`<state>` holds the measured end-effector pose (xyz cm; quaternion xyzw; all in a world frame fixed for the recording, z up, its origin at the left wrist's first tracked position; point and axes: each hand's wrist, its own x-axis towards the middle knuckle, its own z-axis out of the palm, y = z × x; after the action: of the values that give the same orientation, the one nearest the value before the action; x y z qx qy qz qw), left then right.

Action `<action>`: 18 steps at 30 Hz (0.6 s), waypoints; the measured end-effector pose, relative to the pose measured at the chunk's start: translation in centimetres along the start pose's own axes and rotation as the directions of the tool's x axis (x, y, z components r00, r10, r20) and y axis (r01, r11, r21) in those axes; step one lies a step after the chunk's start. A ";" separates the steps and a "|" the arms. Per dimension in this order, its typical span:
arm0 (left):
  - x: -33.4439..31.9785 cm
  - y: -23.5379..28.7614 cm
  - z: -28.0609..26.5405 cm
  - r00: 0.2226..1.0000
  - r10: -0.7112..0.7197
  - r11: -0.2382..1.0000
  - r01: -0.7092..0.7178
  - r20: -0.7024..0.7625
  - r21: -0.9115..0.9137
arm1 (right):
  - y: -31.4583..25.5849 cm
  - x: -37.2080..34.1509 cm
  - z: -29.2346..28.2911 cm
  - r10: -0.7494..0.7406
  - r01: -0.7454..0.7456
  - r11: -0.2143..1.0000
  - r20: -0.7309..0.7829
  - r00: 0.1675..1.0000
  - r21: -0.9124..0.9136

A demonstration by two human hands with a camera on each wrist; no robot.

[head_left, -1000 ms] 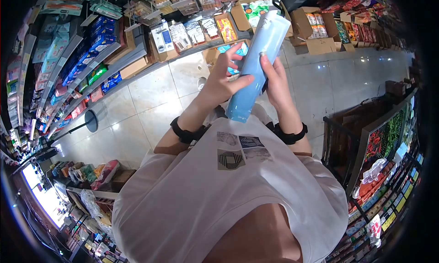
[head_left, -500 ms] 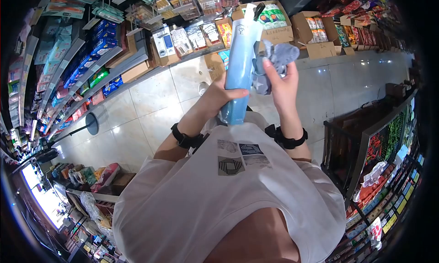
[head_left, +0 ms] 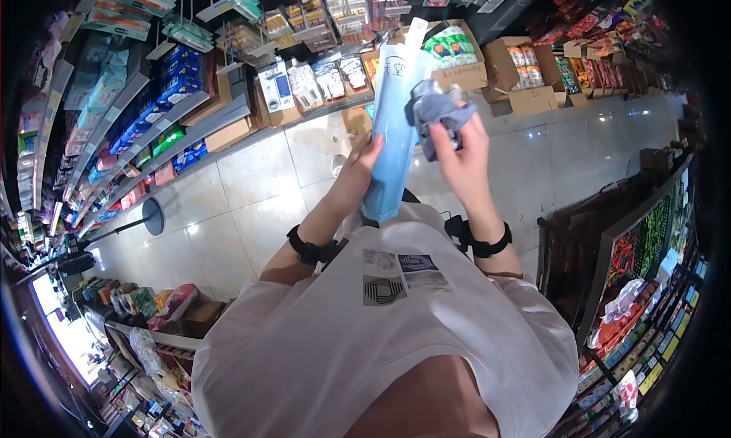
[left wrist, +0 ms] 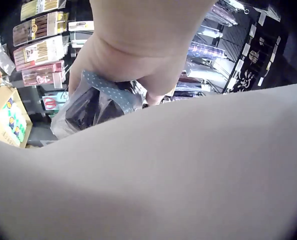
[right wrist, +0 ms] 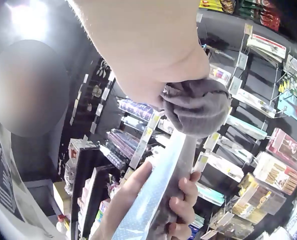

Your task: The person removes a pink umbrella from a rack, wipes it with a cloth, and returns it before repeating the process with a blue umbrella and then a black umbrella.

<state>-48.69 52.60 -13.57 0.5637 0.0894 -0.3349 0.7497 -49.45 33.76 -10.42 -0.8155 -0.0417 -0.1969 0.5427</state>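
My left hand grips a long, light blue umbrella in a clear plastic sleeve, its fingers wrapped round the lower half. The umbrella stands nearly upright in front of my chest, printed end away from me. Dark folds and a dotted blue strip of the sleeve show in the left wrist view. My right hand pinches a crumpled grey cloth beside the umbrella's upper right edge. In the right wrist view the bunched cloth overlaps the umbrella's top end. Left fingers curl round the dark side.
Stocked shelves run along the left and front. Open cardboard boxes of packets line the floor edge ahead. A dark rack stands close on the right, and a round black base on the tiled floor at left.
Both hands were on the umbrella at first. The right hand then came away to the right with the grey cloth, and has since brought it back close against the umbrella's edge.
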 end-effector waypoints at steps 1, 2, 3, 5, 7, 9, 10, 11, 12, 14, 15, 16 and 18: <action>0.1 0.1 0.0 1.000 0.028 1.000 -0.028 0.008 -0.005 | -0.1 -0.2 0.4 -0.026 0.027 0.999 0.034 0.999 -0.023; 0.1 0.3 0.0 0.998 0.055 0.998 -0.055 0.013 -0.009 | -0.4 -0.6 0.9 0.007 -0.006 1.000 0.058 0.998 -0.010; 0.1 0.4 0.0 0.996 0.082 0.997 -0.082 0.017 -0.014 | -0.7 -1.1 1.4 0.039 -0.040 0.999 0.083 0.996 0.004; 0.9 0.3 -0.4 0.988 0.151 0.983 -0.152 -0.013 -0.107 | -1.9 -1.8 1.9 0.151 -0.161 0.986 0.196 0.969 0.039; 1.3 0.7 -0.8 0.959 0.281 0.952 -0.283 -0.033 -0.113 | -2.0 -2.5 2.6 0.091 -0.104 0.994 0.262 0.961 0.037; 2.9 1.5 -2.3 0.978 0.205 0.954 -0.207 -0.029 -0.218 | -1.8 -3.7 3.1 0.025 -0.029 1.000 0.339 0.941 0.009; 2.8 3.2 -1.7 0.987 0.150 0.943 -0.161 -0.059 -0.292 | -1.7 -4.1 3.2 -0.002 -0.005 1.000 0.353 0.935 0.017; 3.0 3.9 -1.7 0.986 0.141 0.940 -0.162 -0.089 -0.302 | -1.6 -4.2 3.3 -0.035 0.027 0.999 0.363 0.931 0.027; 3.3 4.5 -1.8 0.984 0.135 0.936 -0.166 -0.118 -0.310 | -1.6 -4.1 3.3 -0.071 0.062 0.997 0.370 0.926 0.037; 3.8 5.1 -2.0 0.981 0.143 0.928 -0.180 -0.134 -0.328 | -1.6 -4.1 3.0 -0.045 0.027 0.998 0.381 0.924 0.053; 3.9 5.3 -2.2 0.980 0.157 0.922 -0.190 -0.123 -0.338 | -1.6 -4.0 2.9 -0.032 0.009 0.998 0.386 0.922 0.061; 3.9 5.4 -2.4 0.979 0.169 0.916 -0.199 -0.113 -0.347 | -1.4 -4.0 2.8 -0.024 0.002 0.998 0.383 0.924 0.059; 3.9 5.4 -2.4 0.977 0.162 0.920 -0.200 -0.139 -0.336 | -1.0 -3.8 2.6 -0.010 -0.010 0.999 0.373 0.928 0.051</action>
<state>-41.88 53.96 -12.13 0.4455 0.1353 -0.2118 0.8593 -52.47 37.02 -11.80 -0.8236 -0.1494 -0.0371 0.5459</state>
